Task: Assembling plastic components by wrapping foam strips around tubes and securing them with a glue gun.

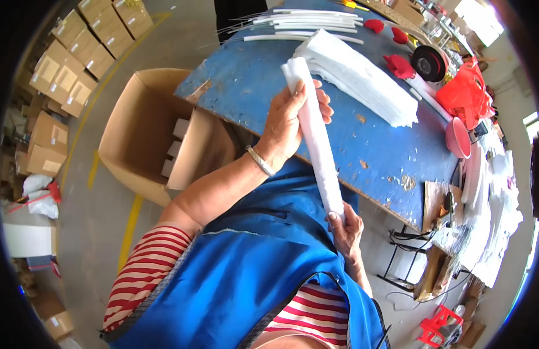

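A long white rolled tube of soft sheet material (pixel 316 136) runs from upper left down to lower right in front of me. My left hand (pixel 289 122) grips its upper part, with a metal bracelet on the wrist. My right hand (pixel 345 227) holds its lower end near my blue apron. Just beyond the roll, a stack of flat white sheets (pixel 362 75) lies on the worn blue table (pixel 252 75).
An open cardboard box (pixel 144 131) with white rolls inside stands on the floor left of the table. White rods (pixel 307 23), red pieces (pixel 400 65), a black reel (pixel 429 63), a red bag (pixel 467 93) and a pink cup (pixel 458 138) sit farther along the table. Stacked cartons (pixel 83 46) line the left.
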